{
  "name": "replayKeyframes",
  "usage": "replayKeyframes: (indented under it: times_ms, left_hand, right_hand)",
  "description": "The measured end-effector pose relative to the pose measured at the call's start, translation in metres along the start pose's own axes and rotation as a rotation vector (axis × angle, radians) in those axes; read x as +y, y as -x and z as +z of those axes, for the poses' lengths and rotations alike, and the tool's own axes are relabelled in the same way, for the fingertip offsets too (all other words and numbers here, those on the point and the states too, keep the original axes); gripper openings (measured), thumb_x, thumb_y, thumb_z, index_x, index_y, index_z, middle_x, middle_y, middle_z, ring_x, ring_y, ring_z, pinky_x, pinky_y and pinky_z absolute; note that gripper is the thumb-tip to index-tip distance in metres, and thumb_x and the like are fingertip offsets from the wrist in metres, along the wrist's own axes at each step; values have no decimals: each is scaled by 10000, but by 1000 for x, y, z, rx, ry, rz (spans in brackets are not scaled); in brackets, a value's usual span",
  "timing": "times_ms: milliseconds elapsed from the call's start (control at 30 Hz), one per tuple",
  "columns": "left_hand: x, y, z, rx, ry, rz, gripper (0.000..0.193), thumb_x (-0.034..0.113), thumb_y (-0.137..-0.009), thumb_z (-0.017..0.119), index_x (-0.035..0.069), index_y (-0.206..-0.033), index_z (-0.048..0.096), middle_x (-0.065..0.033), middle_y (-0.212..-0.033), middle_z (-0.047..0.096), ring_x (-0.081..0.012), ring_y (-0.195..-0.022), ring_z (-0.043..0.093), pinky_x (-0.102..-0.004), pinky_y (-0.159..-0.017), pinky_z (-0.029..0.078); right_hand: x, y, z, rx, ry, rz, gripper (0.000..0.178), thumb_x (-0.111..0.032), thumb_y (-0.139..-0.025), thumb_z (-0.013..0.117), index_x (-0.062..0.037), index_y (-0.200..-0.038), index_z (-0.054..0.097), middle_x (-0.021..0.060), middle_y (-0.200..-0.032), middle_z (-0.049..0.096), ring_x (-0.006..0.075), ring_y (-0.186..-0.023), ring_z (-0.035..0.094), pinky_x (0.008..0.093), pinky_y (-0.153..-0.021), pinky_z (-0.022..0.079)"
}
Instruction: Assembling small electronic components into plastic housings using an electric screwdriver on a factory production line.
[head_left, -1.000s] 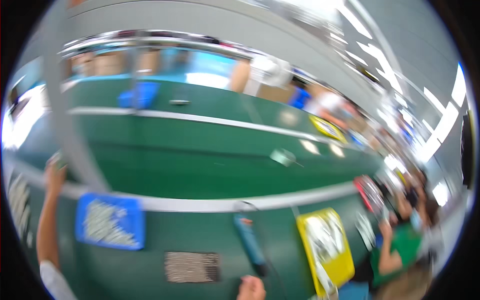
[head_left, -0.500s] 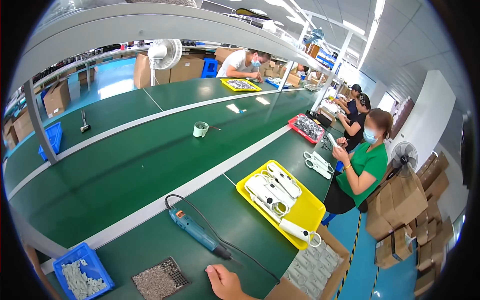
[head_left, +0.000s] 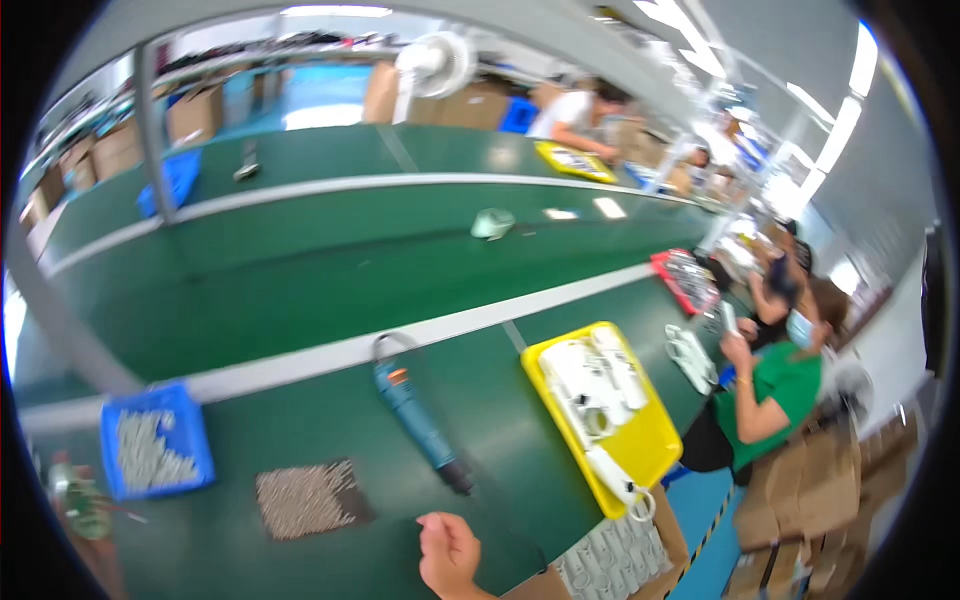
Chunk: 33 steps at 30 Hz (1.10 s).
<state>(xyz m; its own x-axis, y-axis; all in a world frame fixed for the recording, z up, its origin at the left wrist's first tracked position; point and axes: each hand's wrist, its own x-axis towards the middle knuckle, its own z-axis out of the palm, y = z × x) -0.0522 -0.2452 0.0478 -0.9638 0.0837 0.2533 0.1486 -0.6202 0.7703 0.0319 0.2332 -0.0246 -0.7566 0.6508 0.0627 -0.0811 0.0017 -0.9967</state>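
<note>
My right hand (head_left: 448, 553) is at the lower edge, above the near side of the green bench. Its fingers are curled closed with the thumb toward the left; anything inside is hidden. A teal electric screwdriver (head_left: 418, 420) lies just beyond the hand, its dark tip pointing toward me and its cord looping behind. To the hand's left sits a dark tray of small metal screws (head_left: 300, 500). Farther left is a blue bin (head_left: 200, 425) of small pale plastic parts (head_left: 150, 452). My left hand does not show.
Right of the screwdriver, a yellow tray (head_left: 650, 440) carries white handheld housings (head_left: 590, 375). Below it stands a carton of similar white parts (head_left: 615, 560). A person in green (head_left: 765, 425) works at the right. A blurred greenish object (head_left: 85, 508) shows at the far left.
The view has swung left, shifting most of the scene rightward with blur. A greenish object now shows at the left edge. My right hand stays closed near the screw tray.
</note>
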Motion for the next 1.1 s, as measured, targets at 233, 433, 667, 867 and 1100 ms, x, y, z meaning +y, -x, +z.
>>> replayKeyframes:
  times_ms: [233, 433, 667, 867, 1100]
  left_hand:
    - [-175, 39, 215, -50, 261, -1100, 640, 434, -902, 486, 13, -1363, 348, -187, -1270, 493, -285, -1165, 501, -434, -973, 415]
    - [-214, 37, 228, -135, 348, -1178, 528, 408, -983, 343, 45, -1366, 348, -96, -1311, 457, -215, -1197, 468, -404, -1012, 383]
    - [-223, 41, 242, -337, -401, -1012, 507, 385, -991, 339, 32, -1353, 359, -123, -1293, 469, -215, -1180, 475, -358, -1006, 381]
    - [-218, 32, 227, -868, -1126, -221, 753, 162, -720, 711, -14, -1350, 339, -203, -1358, 395, -352, -1212, 426, -429, -976, 377]
    - [-236, 34, 233, -908, -1091, -125, 736, 291, -793, 667, -3, -1369, 317, -175, -1336, 422, -317, -1192, 445, -418, -953, 375]
  right_hand:
    - [-55, 28, -19, -662, 152, -231, 598, -367, -752, 714, 0, -1183, 520, 234, -1165, 546, 393, -1063, 529, 436, -885, 422]
    - [-44, 43, -21, -620, 478, -258, 726, -156, -658, 788, 15, -1274, 444, 212, -1247, 511, 388, -1123, 494, 441, -940, 388]
    - [-43, 39, -39, -418, 499, -252, 569, -164, -716, 758, 6, -1195, 503, 164, -1115, 574, 286, -984, 572, 375, -860, 449]
    - [-24, 44, -44, -442, 596, -139, 697, -225, -681, 793, 56, -1224, 459, 205, -1144, 561, 344, -1062, 529, 411, -900, 405]
    - [-40, 59, -73, -352, 340, 349, 644, -143, -746, 688, 38, -1301, 416, 169, -1205, 513, 267, -1101, 520, 351, -969, 394]
